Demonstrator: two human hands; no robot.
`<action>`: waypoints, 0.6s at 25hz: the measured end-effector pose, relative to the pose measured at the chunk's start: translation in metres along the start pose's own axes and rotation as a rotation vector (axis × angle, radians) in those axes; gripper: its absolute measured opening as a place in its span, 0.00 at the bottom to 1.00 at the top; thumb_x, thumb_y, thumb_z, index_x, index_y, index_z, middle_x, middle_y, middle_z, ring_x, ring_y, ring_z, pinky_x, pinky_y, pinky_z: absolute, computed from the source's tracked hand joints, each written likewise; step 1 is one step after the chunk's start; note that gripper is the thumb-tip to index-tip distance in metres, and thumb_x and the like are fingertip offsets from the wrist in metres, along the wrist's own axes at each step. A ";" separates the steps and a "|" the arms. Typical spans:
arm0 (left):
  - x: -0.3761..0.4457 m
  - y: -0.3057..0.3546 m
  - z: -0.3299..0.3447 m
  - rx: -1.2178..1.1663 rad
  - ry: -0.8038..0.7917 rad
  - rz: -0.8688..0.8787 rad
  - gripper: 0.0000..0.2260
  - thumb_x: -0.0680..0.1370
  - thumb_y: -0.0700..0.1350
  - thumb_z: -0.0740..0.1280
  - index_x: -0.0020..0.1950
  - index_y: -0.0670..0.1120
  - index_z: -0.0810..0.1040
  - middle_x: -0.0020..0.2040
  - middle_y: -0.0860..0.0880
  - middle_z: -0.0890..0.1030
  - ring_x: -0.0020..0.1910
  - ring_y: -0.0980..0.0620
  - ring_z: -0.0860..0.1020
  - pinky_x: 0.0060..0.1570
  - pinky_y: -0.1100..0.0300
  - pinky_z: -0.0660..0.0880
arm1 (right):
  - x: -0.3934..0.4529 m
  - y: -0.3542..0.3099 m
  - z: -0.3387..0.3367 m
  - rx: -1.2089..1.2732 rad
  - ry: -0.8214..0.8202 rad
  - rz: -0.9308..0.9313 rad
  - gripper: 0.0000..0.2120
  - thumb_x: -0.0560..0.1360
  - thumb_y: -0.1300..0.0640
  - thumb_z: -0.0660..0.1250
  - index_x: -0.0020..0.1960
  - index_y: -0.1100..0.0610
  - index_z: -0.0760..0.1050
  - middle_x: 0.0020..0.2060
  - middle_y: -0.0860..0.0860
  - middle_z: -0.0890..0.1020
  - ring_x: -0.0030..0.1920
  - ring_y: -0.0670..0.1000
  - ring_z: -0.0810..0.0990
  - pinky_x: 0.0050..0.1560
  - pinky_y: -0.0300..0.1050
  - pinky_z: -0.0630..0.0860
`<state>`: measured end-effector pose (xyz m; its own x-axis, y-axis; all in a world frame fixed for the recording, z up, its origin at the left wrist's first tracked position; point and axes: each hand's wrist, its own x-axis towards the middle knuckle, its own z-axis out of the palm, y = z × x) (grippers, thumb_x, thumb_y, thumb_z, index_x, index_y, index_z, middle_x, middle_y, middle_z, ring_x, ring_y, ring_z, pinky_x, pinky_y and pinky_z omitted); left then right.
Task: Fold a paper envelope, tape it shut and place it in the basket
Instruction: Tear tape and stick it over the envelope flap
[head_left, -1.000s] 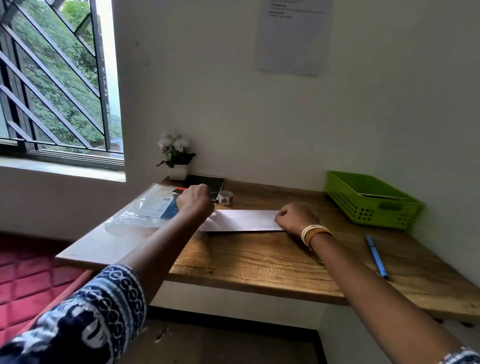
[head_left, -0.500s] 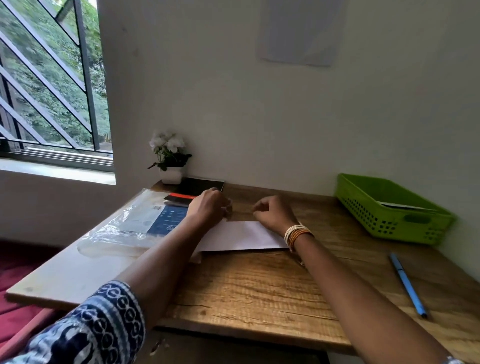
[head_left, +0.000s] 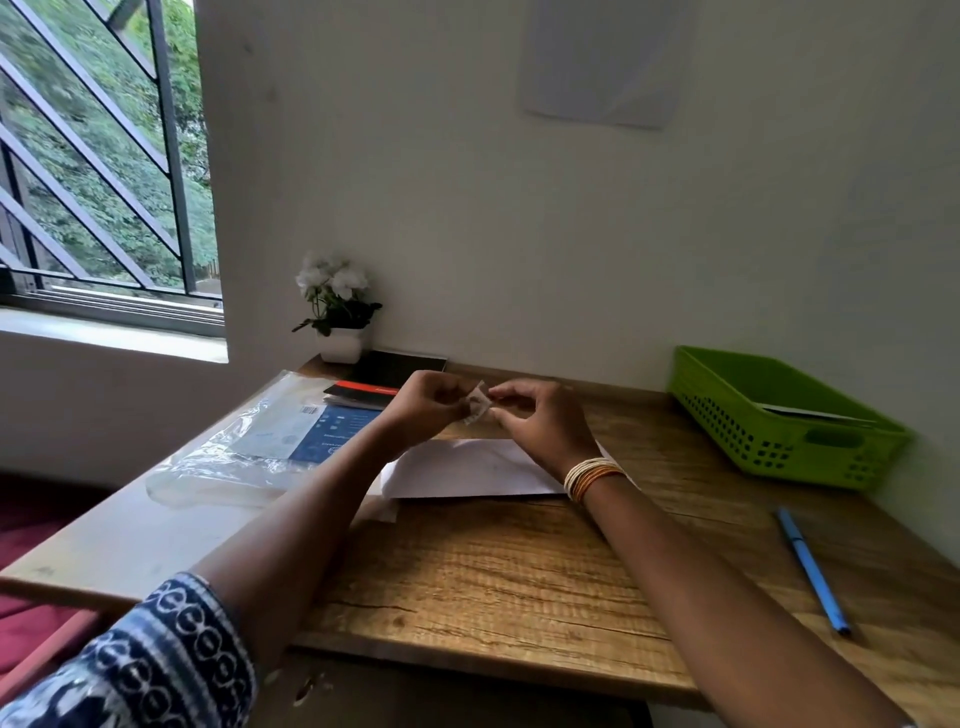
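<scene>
A folded white paper envelope (head_left: 467, 470) lies flat on the wooden desk (head_left: 519, 571), under my wrists. Just above it I hold a small roll of tape (head_left: 477, 408) between both hands. My left hand (head_left: 426, 410) grips the roll from the left with curled fingers. My right hand (head_left: 540, 421) pinches the tape's end at the roll's right side. The green plastic basket (head_left: 779, 452) stands at the desk's right, against the wall, with a white paper inside.
A clear plastic packet with blue print (head_left: 280, 441) lies at the left of the desk. Dark booklets (head_left: 384, 384) and a white flower pot (head_left: 340, 332) stand at the back left. A blue pen (head_left: 810, 569) lies near the right edge.
Both hands left the envelope, which they pressed flat a second ago, and rose together over it. The tape roll, earlier standing on the desk, is now held between them.
</scene>
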<state>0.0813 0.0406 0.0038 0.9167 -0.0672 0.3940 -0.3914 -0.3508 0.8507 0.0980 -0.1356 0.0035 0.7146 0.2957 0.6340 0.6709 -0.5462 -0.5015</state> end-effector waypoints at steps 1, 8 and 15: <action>-0.001 0.001 0.000 -0.009 0.005 0.005 0.08 0.72 0.35 0.71 0.50 0.42 0.83 0.49 0.42 0.84 0.50 0.46 0.82 0.52 0.55 0.79 | -0.001 -0.001 0.000 0.002 0.008 0.009 0.14 0.69 0.56 0.74 0.54 0.55 0.82 0.49 0.50 0.85 0.48 0.44 0.82 0.50 0.35 0.78; -0.004 0.009 0.004 -0.004 0.081 0.026 0.12 0.69 0.35 0.74 0.51 0.34 0.82 0.52 0.45 0.81 0.49 0.52 0.80 0.48 0.66 0.78 | -0.002 -0.006 0.001 -0.077 0.106 -0.037 0.09 0.71 0.58 0.73 0.50 0.58 0.83 0.47 0.52 0.86 0.47 0.47 0.84 0.48 0.33 0.77; -0.005 0.010 0.006 -0.103 0.094 0.006 0.12 0.69 0.32 0.72 0.53 0.32 0.81 0.51 0.43 0.82 0.47 0.53 0.81 0.47 0.67 0.78 | -0.004 -0.011 0.003 -0.265 0.150 -0.146 0.03 0.71 0.59 0.70 0.42 0.59 0.81 0.39 0.53 0.84 0.39 0.51 0.81 0.41 0.48 0.80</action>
<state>0.0731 0.0315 0.0080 0.9047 0.0206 0.4256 -0.4072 -0.2523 0.8778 0.0888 -0.1290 0.0049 0.5645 0.2782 0.7772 0.6751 -0.6974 -0.2407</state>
